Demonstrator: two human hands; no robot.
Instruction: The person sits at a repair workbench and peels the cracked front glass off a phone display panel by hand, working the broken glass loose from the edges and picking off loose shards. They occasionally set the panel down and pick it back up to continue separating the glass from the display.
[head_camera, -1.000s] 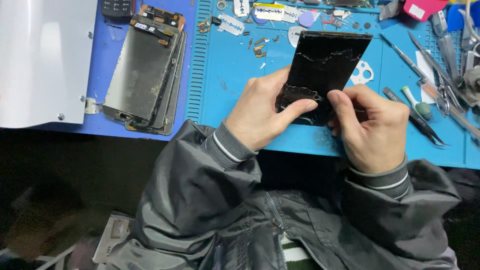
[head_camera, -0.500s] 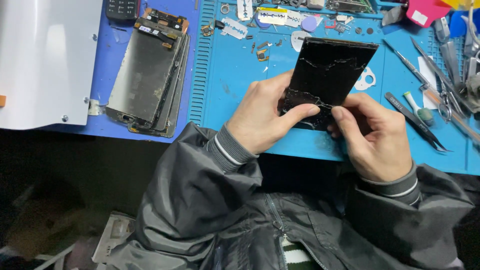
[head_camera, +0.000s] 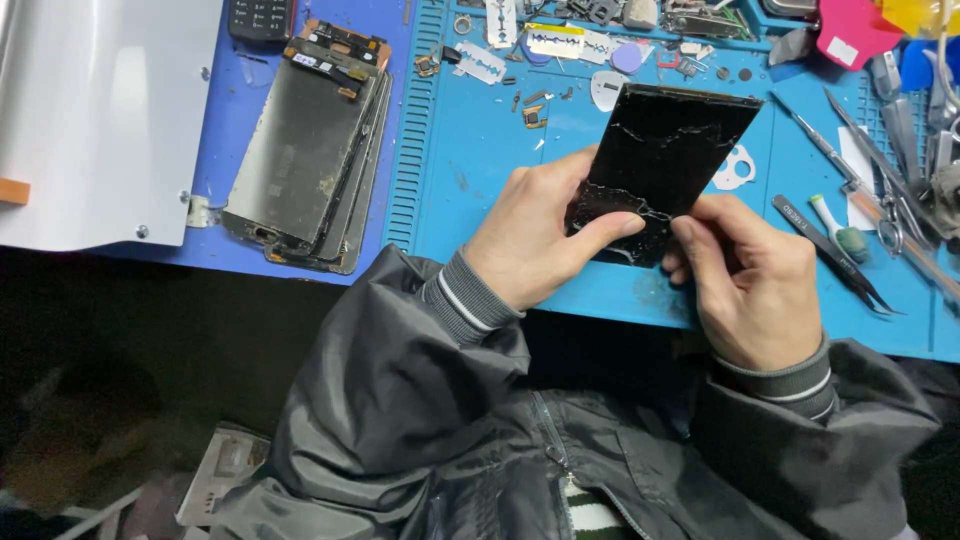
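The left hand (head_camera: 535, 235) and the right hand (head_camera: 755, 280) both grip the near end of a cracked black phone screen (head_camera: 665, 165), held tilted just above the blue work mat (head_camera: 480, 160). The left fingers are closed around the left edge, with the thumb pressed flat on the glass across a white fracture line. The right fingers are curled shut at the lower right corner; whether they pinch a loose shard or only the edge cannot be told. The glass is fractured mainly at the near end, with finer cracks running toward the far end. The panel is in one piece, so stripping of the broken glass appears to be at an early stage, with nearly all of the surface left to clear. A stack of dismantled screen panels (head_camera: 305, 150) lies on the bench to the left, well apart from the hands. Black tweezers (head_camera: 830, 255) and a metal spudger (head_camera: 820, 145) lie on the mat to the right, neither in use. Small parts and razor blades (head_camera: 500, 20) are scattered at the far edge.
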